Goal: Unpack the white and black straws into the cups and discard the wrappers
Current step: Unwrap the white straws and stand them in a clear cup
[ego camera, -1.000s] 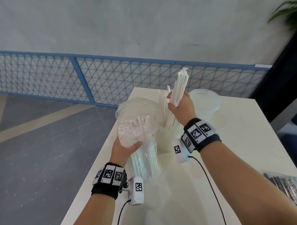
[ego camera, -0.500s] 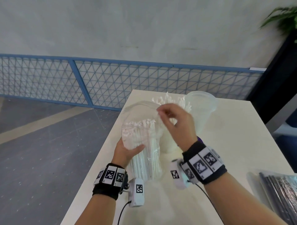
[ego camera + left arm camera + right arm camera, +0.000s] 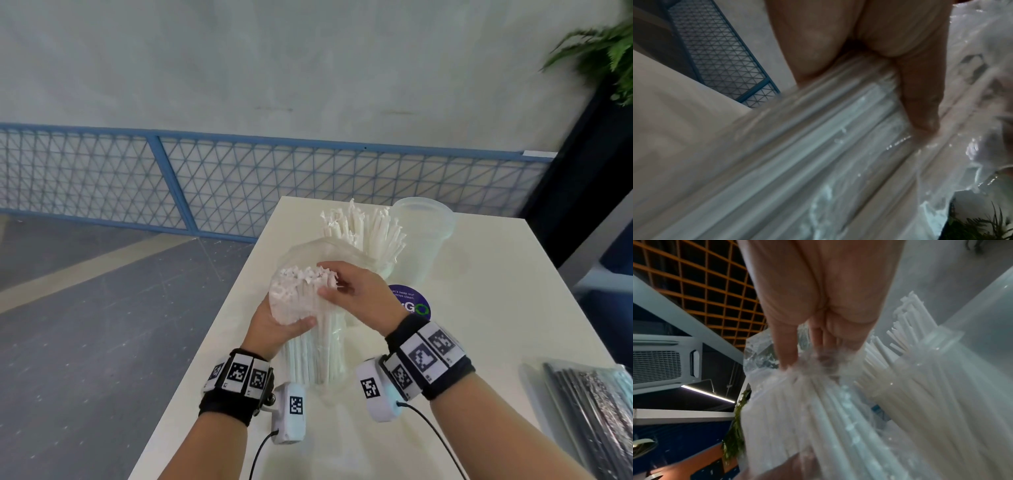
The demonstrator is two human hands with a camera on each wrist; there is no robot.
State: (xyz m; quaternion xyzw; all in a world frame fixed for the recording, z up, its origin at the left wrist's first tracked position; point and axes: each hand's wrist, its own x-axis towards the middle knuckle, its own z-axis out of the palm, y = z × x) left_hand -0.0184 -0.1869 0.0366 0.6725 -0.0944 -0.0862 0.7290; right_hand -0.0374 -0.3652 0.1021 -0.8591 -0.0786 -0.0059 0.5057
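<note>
left hand [image 3: 274,329] wraps round the clear plastic bag [image 3: 318,346] of white straws [image 3: 301,284], thumb across the front, fingers curled behind, bag standing upright on the white table [image 3: 479,308] with its bottom end down near the wrist. in the left wrist view the thumb [image 3: 918,97] lies pressed along the crinkled plastic [image 3: 818,154], straws ribbed underneath it.

right hand [image 3: 356,294] sits at the bag's open mouth, just above the left hand's grip, thumb and fingers closing in on a clump of straw tips. from the right wrist camera the fingers [image 3: 787,353] reach down into the bunched tops of the straws [image 3: 818,402], plastic gathered round them; pinching, by the look of it, though the tips are smeared with blur right at the contact.

just beyond the right hand's knuckles stands a clear cup [image 3: 380,263] packed with white straws already, their ends fanning up and outward [image 3: 370,229]. to the right of that one, touching or nearly so, a second clear cup [image 3: 424,226].

a round purple sticker [image 3: 411,301] shows on the table just past the right wrist. well off to the right of both hands, at the table's near edge, lies a pack of black straws [image 3: 589,404] in its wrapper. blue mesh fence [image 3: 239,185] beyond the table, green plant [image 3: 603,48] up in the far right corner.
</note>
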